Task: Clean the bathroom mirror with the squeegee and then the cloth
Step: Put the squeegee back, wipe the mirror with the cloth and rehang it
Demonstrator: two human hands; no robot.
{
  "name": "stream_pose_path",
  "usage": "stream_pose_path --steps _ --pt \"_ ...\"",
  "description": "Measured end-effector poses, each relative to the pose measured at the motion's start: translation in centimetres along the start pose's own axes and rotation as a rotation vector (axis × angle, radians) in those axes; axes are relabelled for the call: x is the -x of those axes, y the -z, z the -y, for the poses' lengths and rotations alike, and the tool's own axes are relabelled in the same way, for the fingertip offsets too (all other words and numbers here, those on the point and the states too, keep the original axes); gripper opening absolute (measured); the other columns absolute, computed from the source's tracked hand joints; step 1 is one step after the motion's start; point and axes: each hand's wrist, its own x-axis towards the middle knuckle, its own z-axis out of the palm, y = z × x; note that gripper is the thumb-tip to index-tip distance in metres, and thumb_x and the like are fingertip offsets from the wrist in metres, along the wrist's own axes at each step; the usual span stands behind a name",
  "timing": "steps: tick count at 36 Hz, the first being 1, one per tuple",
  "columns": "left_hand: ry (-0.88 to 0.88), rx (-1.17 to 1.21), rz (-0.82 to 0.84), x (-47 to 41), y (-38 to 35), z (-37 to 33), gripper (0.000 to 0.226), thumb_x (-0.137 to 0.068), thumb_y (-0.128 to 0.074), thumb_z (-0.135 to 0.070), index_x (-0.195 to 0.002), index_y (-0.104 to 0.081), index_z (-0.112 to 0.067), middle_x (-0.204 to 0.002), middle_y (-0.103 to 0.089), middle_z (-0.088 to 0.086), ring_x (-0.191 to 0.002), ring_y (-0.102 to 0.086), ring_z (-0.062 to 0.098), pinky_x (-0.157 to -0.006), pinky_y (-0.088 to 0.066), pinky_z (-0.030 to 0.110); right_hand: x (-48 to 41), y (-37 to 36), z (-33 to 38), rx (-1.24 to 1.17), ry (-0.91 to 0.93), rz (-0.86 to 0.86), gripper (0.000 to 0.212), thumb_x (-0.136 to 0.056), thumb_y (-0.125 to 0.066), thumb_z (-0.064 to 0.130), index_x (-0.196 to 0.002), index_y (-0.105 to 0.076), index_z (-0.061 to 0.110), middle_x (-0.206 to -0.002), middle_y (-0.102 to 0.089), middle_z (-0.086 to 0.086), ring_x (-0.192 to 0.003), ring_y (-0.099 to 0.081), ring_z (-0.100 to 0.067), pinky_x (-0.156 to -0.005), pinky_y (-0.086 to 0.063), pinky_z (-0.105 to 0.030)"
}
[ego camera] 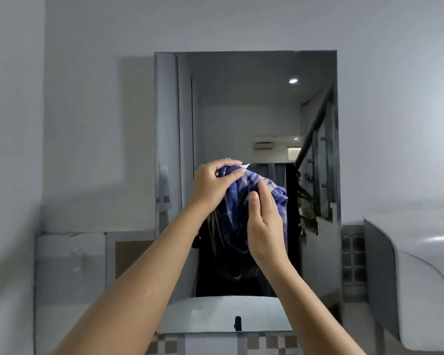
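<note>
A blue-and-white checked cloth (237, 201) hangs bunched in front of the middle of the wall mirror (246, 103). My left hand (213, 185) pinches the cloth's top edge between thumb and fingers. My right hand (263, 221) lies with flat fingers against the cloth's front, lower and to the right. The mirror is a tall rectangle that reflects a doorway, a ceiling light and a stair railing. No squeegee is in view.
A white basin (203, 311) with a dark tap (238, 322) sits under the mirror. A white curved fixture (426, 265) stands at the right. Checked tiles (353, 254) line the lower wall. A white wall surrounds the mirror.
</note>
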Motion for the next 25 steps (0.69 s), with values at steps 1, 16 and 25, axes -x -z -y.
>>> stream_pose_path --steps 1,16,25 --pt "0.006 0.019 -0.004 -1.1 0.4 -0.2 0.013 -0.079 -0.071 -0.013 -0.093 -0.072 -0.014 -0.092 -0.07 -0.004 -0.088 -0.062 0.002 -0.084 -0.046 0.014 -0.9 -0.9 0.0 0.04 0.019 0.018 0.049 -0.1 -0.029 0.029 -0.147 -0.02 0.019 -0.156 -0.018 0.007 -0.14 -0.009 0.002 -0.113 -0.004 -0.011" --pt "-0.054 0.207 -0.214 -8.1 8.0 -0.9 0.032 -0.099 -0.041 -0.03 -0.124 -0.054 -0.016 -0.124 -0.059 0.002 -0.112 -0.055 0.007 -0.097 -0.043 0.022 -15.5 -7.7 4.9 0.483 0.387 -0.037 0.059 -0.097 -0.025 0.045 -0.148 -0.003 0.023 -0.158 0.009 -0.005 -0.144 0.008 -0.016 -0.115 0.01 -0.04" --pt "-0.343 -0.79 -0.067 -3.2 7.1 8.6 0.064 -0.097 -0.027 -0.043 -0.147 0.001 -0.016 -0.153 0.015 0.001 -0.143 0.013 0.013 -0.115 0.009 0.03 -20.7 -8.3 8.2 0.875 0.493 0.025 0.081 -0.083 -0.02 0.073 -0.147 0.006 0.03 -0.156 0.016 -0.012 -0.144 0.013 -0.024 -0.116 0.009 -0.048"
